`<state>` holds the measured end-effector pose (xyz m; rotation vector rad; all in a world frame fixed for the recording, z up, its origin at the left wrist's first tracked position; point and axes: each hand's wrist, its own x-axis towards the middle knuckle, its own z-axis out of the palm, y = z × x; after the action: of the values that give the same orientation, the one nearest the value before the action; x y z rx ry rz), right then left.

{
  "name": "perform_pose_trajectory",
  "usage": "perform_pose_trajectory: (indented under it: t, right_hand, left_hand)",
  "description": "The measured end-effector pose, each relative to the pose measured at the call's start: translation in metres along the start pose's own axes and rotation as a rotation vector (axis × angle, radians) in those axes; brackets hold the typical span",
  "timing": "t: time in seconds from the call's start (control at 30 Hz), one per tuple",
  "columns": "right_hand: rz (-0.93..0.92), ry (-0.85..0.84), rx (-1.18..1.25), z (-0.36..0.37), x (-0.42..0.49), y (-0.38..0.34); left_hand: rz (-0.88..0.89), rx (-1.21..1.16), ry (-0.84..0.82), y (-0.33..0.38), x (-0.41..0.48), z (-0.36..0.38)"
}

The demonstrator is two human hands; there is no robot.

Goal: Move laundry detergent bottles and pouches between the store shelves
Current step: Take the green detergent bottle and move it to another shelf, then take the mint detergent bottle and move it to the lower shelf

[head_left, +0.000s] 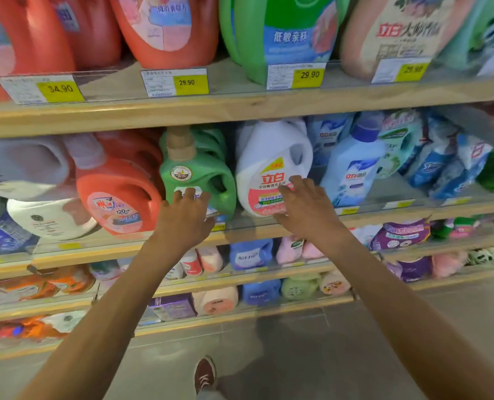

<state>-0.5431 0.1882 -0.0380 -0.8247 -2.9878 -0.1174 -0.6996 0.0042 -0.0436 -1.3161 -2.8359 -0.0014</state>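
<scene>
Yellow price tag; maroon shoe

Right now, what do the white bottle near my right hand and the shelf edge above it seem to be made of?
White bottle: likely moulded plastic, smooth and slightly glossy. It has a hollow moulded handle and soft highlights. Shelf edge: looks like pale wood with a matte finish and visible grain, though it could be wood-look laminate.

right pouches blurred, top bottles cropped

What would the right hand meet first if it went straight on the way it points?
The right hand would first meet the white bottle, on its label; likely almost touching, depth unclear.
</scene>
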Motion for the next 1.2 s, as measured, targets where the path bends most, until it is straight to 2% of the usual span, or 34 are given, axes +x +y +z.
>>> perform_pose_trajectory:
  t: [0.3,0.67,0.97,1.2]
  right_hand:
    - [0.066,-0.039,0.038,-0.021,-0.070,0.071]
    - [0.173,-0.009,0.073,-0.068,-0.132,0.164]
    - [0.242,0.044,0.064,-0.116,-0.122,0.249]
    - [0.227,0.138,0.055,-0.161,-0.088,0.320]
  left_hand:
    - [-0.001,0.018,0.004,0.085,-0.030,-0.037]
    - [0.151,-0.091,0.182,0.200,-0.044,-0.086]
    - [0.271,-0.246,0.257,0.272,0.000,-0.134]
    - [0.265,-0.296,0.378,0.331,0.063,-0.179]
